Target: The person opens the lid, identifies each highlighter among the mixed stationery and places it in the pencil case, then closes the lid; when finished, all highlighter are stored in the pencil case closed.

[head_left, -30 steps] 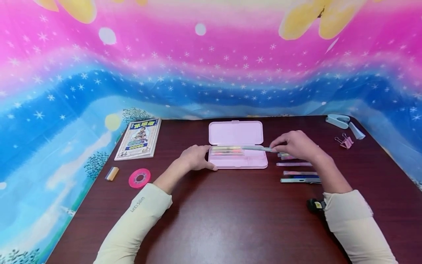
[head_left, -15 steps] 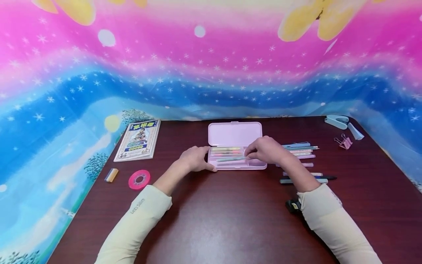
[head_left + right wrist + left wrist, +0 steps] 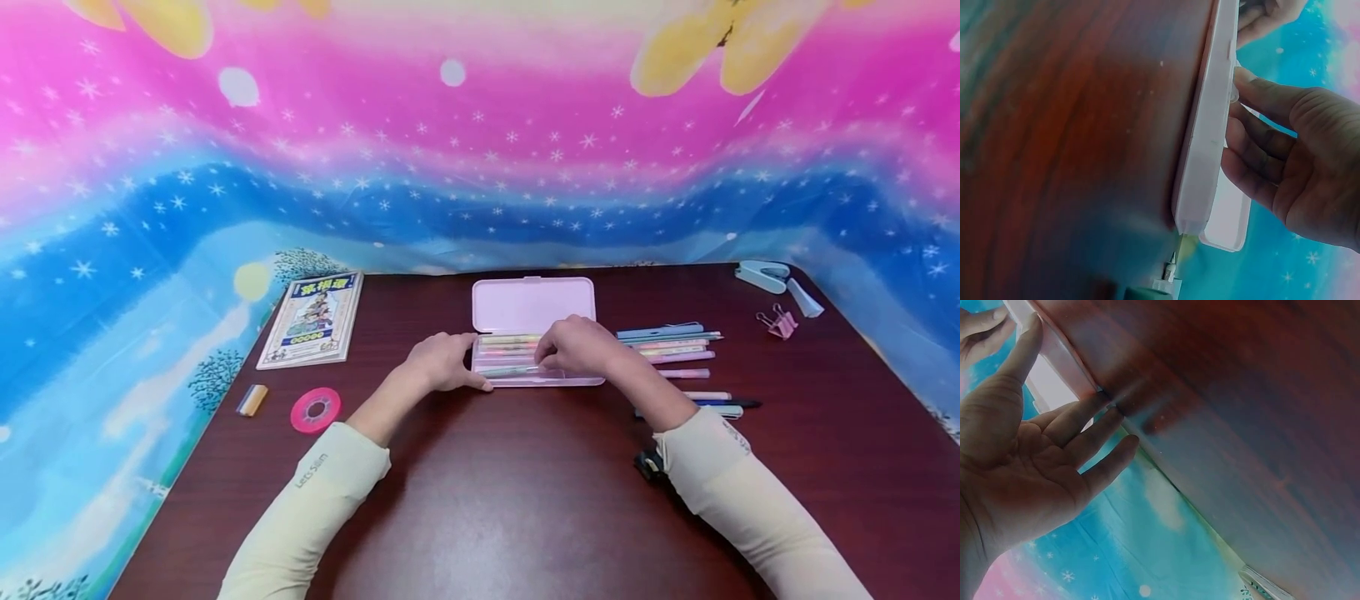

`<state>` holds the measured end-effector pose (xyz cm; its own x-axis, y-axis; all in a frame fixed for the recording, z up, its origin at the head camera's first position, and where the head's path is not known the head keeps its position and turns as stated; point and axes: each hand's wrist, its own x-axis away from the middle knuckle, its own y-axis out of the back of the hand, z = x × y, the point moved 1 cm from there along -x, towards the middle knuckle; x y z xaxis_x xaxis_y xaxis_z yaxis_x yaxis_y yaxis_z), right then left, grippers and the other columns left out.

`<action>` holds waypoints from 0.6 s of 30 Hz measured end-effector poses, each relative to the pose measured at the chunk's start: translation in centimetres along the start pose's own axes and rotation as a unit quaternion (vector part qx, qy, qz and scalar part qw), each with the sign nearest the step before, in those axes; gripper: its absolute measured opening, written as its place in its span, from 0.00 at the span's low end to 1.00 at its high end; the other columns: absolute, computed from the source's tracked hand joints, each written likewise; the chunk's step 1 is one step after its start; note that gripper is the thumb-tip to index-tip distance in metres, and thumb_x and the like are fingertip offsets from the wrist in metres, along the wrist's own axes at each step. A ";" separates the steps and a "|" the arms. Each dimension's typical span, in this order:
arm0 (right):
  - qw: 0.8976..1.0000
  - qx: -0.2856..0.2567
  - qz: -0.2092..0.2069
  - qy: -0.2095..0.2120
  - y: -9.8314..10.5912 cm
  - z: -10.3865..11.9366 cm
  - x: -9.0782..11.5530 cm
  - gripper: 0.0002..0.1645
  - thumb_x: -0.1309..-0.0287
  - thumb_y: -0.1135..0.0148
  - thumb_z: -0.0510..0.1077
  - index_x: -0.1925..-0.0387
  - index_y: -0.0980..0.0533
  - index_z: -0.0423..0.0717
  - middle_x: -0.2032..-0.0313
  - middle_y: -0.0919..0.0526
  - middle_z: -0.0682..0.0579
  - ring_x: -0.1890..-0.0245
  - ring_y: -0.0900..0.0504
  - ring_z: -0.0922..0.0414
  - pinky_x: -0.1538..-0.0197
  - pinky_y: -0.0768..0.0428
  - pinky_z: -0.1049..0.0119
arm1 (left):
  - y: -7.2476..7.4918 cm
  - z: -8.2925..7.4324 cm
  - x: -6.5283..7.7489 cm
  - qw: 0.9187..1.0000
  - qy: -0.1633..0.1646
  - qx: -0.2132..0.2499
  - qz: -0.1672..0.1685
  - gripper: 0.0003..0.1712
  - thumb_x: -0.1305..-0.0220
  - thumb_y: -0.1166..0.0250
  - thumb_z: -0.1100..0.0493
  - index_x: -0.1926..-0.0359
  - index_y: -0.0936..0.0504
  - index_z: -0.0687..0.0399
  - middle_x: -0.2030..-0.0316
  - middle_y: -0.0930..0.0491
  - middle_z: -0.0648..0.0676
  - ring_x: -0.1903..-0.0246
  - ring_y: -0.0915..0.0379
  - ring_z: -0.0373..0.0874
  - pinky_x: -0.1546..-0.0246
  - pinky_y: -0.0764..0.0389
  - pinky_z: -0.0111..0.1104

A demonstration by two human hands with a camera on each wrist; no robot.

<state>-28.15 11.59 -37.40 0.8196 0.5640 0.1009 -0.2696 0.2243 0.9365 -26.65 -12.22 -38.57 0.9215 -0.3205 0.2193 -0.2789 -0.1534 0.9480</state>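
A pink pencil case [image 3: 585,382] lies lid-up on the table, several pens and highlighters [image 3: 510,340] in its rear part. At its left end my left hand [image 3: 441,362] rests against it, thumb by the front edge and fingers toward the back; in the left wrist view the fingers are fairly straight. My right hand [image 3: 579,347] reaches over the case and pinches a pale green pen [image 3: 504,372] lying low along the front compartment. The right wrist view shows the case's front wall [image 3: 1207,144] and my right thumb and curled fingers behind it, hiding most of the pen.
Right of the case lie several pens and pencils [image 3: 686,343], with more [image 3: 738,404] nearer. A black object [image 3: 649,466] sits by the right sleeve. Back right are a stapler [image 3: 763,276] and pink binder clip [image 3: 777,322]. Left are a book [image 3: 313,320], pink tape roll [image 3: 315,410] and eraser [image 3: 252,400].
My right hand has carried the pale green pen leftward from the case's right side and lowered it into the front compartment. My left hand has stayed at the left end.
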 end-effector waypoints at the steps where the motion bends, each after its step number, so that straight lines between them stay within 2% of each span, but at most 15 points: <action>1: 1.000 0.003 0.002 0.001 0.0 0.1 0.0 0.05 0.38 0.29 0.46 0.62 0.10 0.58 0.64 0.10 0.58 0.66 0.19 0.60 0.51 0.18 0.59 | 0.0 0.0 0.0 1.000 0.001 -0.001 0.000 0.52 0.48 0.25 0.32 0.27 0.31 0.49 0.37 0.21 0.56 0.41 0.24 0.53 0.38 0.24 0.47; 6: 1.000 0.010 0.010 0.007 -0.1 0.3 0.1 0.03 0.40 0.28 0.47 0.65 0.11 0.59 0.68 0.11 0.61 0.69 0.20 0.61 0.55 0.19 0.61 | 0.0 0.0 -0.2 1.000 0.000 -0.003 -0.005 0.50 0.48 0.25 0.32 0.29 0.29 0.49 0.40 0.19 0.55 0.44 0.23 0.52 0.40 0.23 0.47; 15: 0.999 0.017 0.024 0.018 -0.3 0.1 0.3 0.05 0.37 0.31 0.45 0.66 0.11 0.59 0.66 0.11 0.60 0.65 0.20 0.60 0.51 0.19 0.58 | -0.2 0.2 -0.1 1.000 0.000 0.001 -0.006 0.51 0.49 0.25 0.32 0.29 0.30 0.49 0.39 0.20 0.55 0.44 0.23 0.52 0.40 0.23 0.46; 18: 1.000 0.009 0.016 0.021 -0.1 -0.5 0.6 0.05 0.37 0.31 0.45 0.64 0.11 0.58 0.65 0.11 0.60 0.64 0.19 0.60 0.50 0.20 0.58 | -0.2 0.1 -0.2 1.000 -0.003 0.002 -0.008 0.52 0.48 0.25 0.32 0.28 0.30 0.49 0.39 0.20 0.56 0.44 0.23 0.52 0.39 0.23 0.47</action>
<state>-27.89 12.34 -37.63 0.7882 0.6043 0.1165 -0.2854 0.1912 0.9391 -26.77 -12.26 -38.86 0.9244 -0.3230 0.2029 -0.2654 -0.1624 0.9504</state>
